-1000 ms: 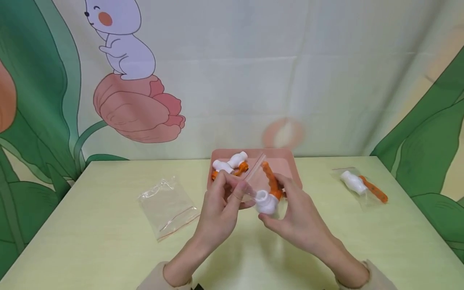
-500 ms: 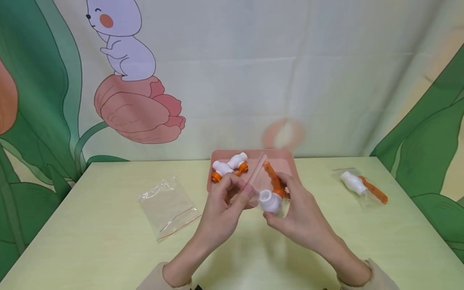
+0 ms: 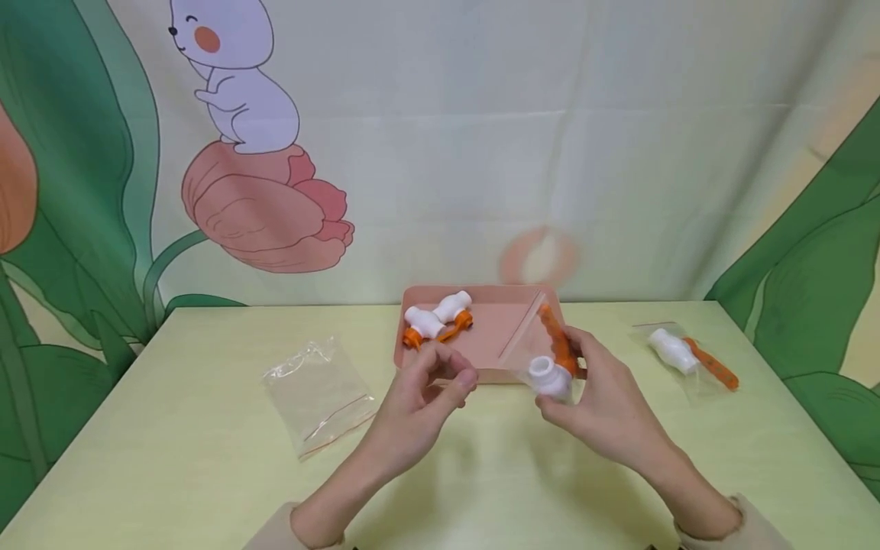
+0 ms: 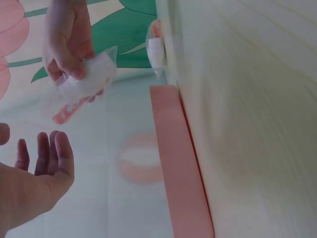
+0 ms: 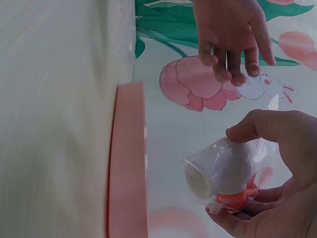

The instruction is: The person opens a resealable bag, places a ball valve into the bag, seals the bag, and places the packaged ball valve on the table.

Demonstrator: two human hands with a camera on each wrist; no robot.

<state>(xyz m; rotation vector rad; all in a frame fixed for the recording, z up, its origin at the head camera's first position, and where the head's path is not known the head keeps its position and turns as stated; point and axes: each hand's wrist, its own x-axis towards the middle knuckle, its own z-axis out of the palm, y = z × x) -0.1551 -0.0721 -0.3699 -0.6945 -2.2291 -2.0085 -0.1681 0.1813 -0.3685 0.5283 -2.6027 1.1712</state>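
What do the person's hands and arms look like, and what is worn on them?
The left hand and right hand are bare: no gloves or rings are visible. Beige sleeves end well short of the hands, with slightly ruffled edges. No print shows on them.

- White fitting (image 3: 552,384): rounded body, one round hollow end turned toward the head camera, orange handle (image 3: 558,341) extending alongside; gripped aloft in the right hand (image 3: 612,401).
- Clear bag (image 3: 525,344): thin plastic around the fitting, red-lined edge (image 3: 520,325) slanting.
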